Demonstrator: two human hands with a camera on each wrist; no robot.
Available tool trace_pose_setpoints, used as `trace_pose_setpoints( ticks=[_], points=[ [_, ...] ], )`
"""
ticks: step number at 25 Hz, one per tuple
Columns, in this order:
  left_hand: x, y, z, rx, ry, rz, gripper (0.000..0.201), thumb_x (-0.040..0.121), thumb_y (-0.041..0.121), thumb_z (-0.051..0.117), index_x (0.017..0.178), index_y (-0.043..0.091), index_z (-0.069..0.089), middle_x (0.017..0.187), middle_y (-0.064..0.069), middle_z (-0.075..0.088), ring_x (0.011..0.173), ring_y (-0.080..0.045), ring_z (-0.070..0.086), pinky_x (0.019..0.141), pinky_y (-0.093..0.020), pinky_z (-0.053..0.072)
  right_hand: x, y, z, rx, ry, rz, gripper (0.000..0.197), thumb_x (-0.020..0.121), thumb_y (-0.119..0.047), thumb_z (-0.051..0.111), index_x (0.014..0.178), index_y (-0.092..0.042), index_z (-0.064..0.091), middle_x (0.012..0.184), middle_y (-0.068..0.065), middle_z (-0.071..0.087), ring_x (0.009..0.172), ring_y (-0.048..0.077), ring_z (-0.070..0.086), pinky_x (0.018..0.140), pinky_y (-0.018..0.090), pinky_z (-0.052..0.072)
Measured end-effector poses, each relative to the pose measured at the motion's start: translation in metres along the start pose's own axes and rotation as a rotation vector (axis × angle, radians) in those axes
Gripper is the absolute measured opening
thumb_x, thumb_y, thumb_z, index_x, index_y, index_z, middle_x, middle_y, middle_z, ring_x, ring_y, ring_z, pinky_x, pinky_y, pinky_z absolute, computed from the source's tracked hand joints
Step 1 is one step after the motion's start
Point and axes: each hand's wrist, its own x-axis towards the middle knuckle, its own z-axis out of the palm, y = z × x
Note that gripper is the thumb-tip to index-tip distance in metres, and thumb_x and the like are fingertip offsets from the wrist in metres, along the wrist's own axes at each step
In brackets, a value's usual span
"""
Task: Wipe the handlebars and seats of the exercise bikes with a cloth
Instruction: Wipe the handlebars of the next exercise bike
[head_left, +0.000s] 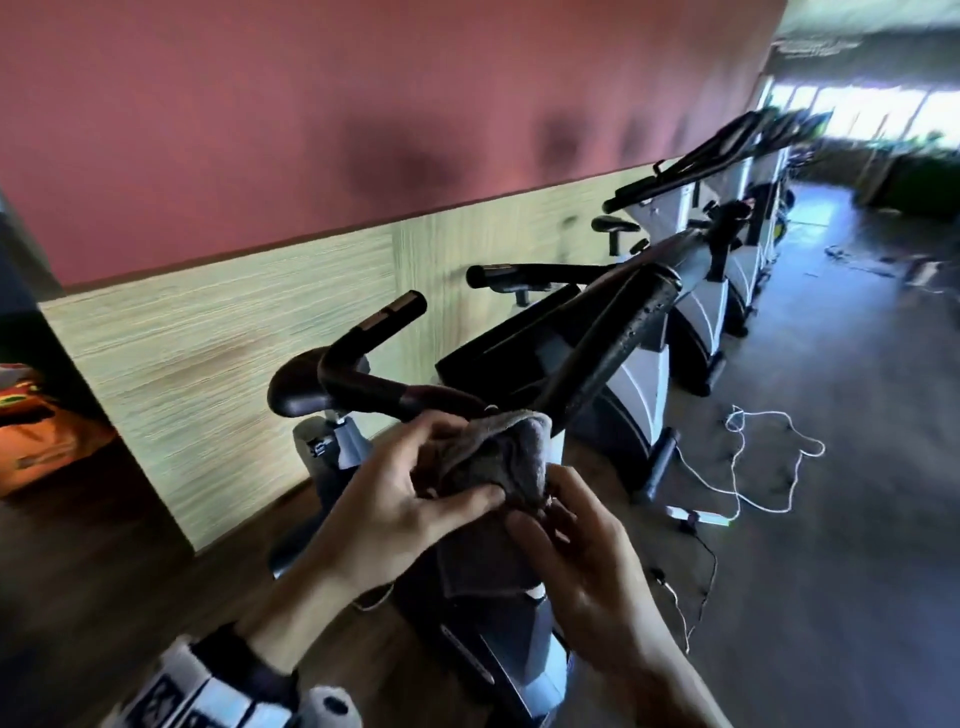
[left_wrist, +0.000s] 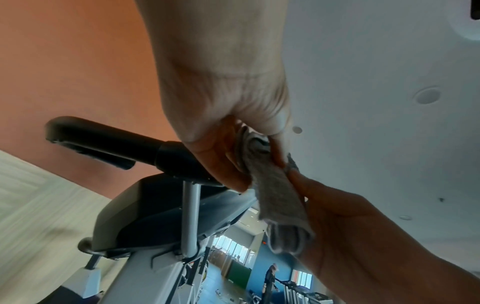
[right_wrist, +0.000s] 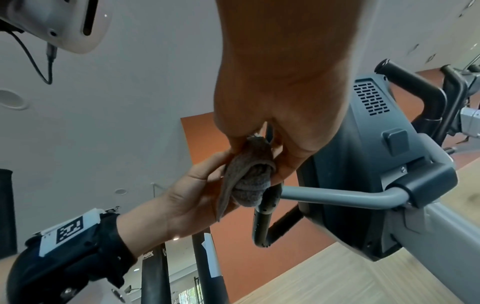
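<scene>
Left hand (head_left: 395, 499) grips one grey cloth (head_left: 511, 457) with thumb and curled fingers; right hand (head_left: 576, 561) pinches the cloth's lower fold, fingers curled around it. Both hands hold this single cloth between them, bunched, just beside the near handlebar (head_left: 374, 387) of the nearest exercise bike (head_left: 519, 649); from the head view I cannot tell whether cloth touches bar. Left wrist view: cloth (left_wrist: 278, 197) hangs folded between left hand (left_wrist: 223, 102) and right hand (left_wrist: 345, 222), with a black handlebar grip (left_wrist: 103, 139) to the left. Right wrist view: cloth (right_wrist: 249, 183) wadded between right hand (right_wrist: 280, 102) and left hand (right_wrist: 189, 197), close to a grey bar (right_wrist: 342, 195) off the bike's console (right_wrist: 363, 164). Count: one cloth, two hands, at least three bikes in a row running far right along the wall; farther units are blurred. Two seats visible: one (head_left: 298, 389) near left, one (head_left: 615, 226) farther. Room: wall red (head_left: 363, 104) above, pale wood panel (head_left: 234, 332) below; dark floor (head_left: 857, 519); one white cable (head_left: 769, 457) looped on the floor to the right; bright windows (head_left: 857, 114) at the far end.
</scene>
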Motion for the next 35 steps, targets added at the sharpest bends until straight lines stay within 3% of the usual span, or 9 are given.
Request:
trace_pose_setpoints(
  ticks=[5, 11, 15, 19, 23, 26, 29, 32, 35],
  points=[
    [0.006, 0.008, 0.025, 0.012, 0.203, 0.167, 0.026, 0.090, 0.010, 0.075, 0.112, 0.021, 0.067, 0.103, 0.013, 0.074, 0.100, -0.002, 0.069, 0.082, -0.010, 0.049, 0.009, -0.017, 0.001, -0.056, 0.103, -0.064, 0.021, 0.096, -0.018, 0.067, 0.116, -0.024, 0.064, 0.105, 0.000, 0.072, 0.099, 0.024, 0.069, 0.087, 0.056, 0.055],
    [0.021, 0.020, 0.039, 0.327, 0.154, 0.198, 0.043, 0.083, 0.064, 0.057, 0.119, 0.041, 0.058, 0.114, 0.018, 0.062, 0.113, 0.006, 0.056, 0.087, -0.003, 0.038, 0.017, -0.028, 0.002, -0.085, 0.001, -0.186, 0.042, 0.085, 0.017, 0.050, 0.119, -0.006, 0.060, 0.113, 0.008, 0.060, 0.108, 0.024, 0.061, 0.090, 0.046, 0.056],
    [0.051, 0.038, 0.041, 0.207, 0.251, 0.341, 0.012, 0.103, 0.032, 0.056, 0.102, 0.020, 0.060, 0.081, 0.001, 0.065, 0.072, -0.010, 0.062, 0.066, -0.020, 0.046, 0.026, -0.048, -0.023, -0.209, -0.098, -0.261, 0.055, 0.090, 0.011, 0.055, 0.142, -0.008, 0.053, 0.124, 0.005, 0.063, 0.116, 0.022, 0.063, 0.101, 0.042, 0.052],
    [0.098, 0.057, 0.048, 0.062, 0.295, 0.280, 0.024, 0.109, 0.030, 0.046, 0.099, 0.008, 0.052, 0.051, -0.006, 0.052, 0.036, -0.019, 0.050, 0.041, -0.028, 0.038, 0.054, -0.082, -0.066, -0.476, 0.256, -0.440, 0.035, 0.091, -0.003, 0.054, 0.123, -0.009, 0.067, 0.110, 0.002, 0.066, 0.102, 0.014, 0.063, 0.089, 0.021, 0.047],
    [0.139, 0.065, 0.094, 0.211, 0.127, 0.269, 0.051, 0.110, 0.043, 0.026, 0.123, 0.010, 0.062, 0.115, -0.005, 0.070, 0.109, -0.027, 0.064, 0.088, -0.026, 0.048, 0.114, -0.109, -0.088, -0.602, 0.327, -0.269, 0.042, 0.101, -0.030, 0.043, 0.133, -0.010, 0.061, 0.128, 0.002, 0.061, 0.118, 0.014, 0.054, 0.107, 0.026, 0.041],
    [0.138, 0.054, 0.099, 0.249, 0.098, 0.406, 0.044, 0.106, 0.041, 0.030, 0.122, 0.017, 0.062, 0.109, -0.002, 0.073, 0.103, -0.024, 0.069, 0.088, -0.044, 0.055, 0.127, -0.111, -0.077, -0.579, 0.194, -0.083, 0.047, 0.112, -0.035, 0.034, 0.140, -0.004, 0.055, 0.143, 0.007, 0.057, 0.128, 0.010, 0.048, 0.105, 0.005, 0.030],
    [0.122, 0.024, 0.080, 0.280, -0.020, 0.412, 0.044, 0.106, 0.045, 0.030, 0.142, 0.029, 0.049, 0.127, 0.006, 0.068, 0.116, -0.015, 0.065, 0.096, -0.044, 0.054, 0.125, -0.107, -0.068, -0.617, 0.204, -0.064, 0.056, 0.112, -0.041, 0.027, 0.158, -0.010, 0.034, 0.166, 0.001, 0.030, 0.155, 0.009, 0.017, 0.127, 0.026, 0.010],
    [0.115, 0.010, 0.073, 0.521, -0.042, 0.401, 0.067, 0.101, 0.059, 0.025, 0.157, 0.024, 0.028, 0.148, -0.001, 0.052, 0.132, -0.019, 0.053, 0.103, -0.043, 0.049, 0.122, -0.111, -0.070, -0.468, 0.213, -0.012, 0.061, 0.110, -0.050, 0.023, 0.161, -0.018, 0.027, 0.169, -0.006, 0.023, 0.155, 0.003, 0.012, 0.129, 0.033, 0.008],
    [0.133, 0.023, 0.083, 0.432, -0.030, 0.522, 0.068, 0.100, 0.053, 0.035, 0.153, 0.010, 0.034, 0.145, -0.005, 0.048, 0.132, -0.020, 0.051, 0.104, -0.044, 0.048, 0.125, -0.110, -0.071, -0.365, 0.214, 0.015, 0.085, 0.096, -0.075, 0.020, 0.162, -0.022, 0.027, 0.168, -0.007, 0.024, 0.154, 0.002, 0.015, 0.129, 0.036, 0.010]
  ],
)
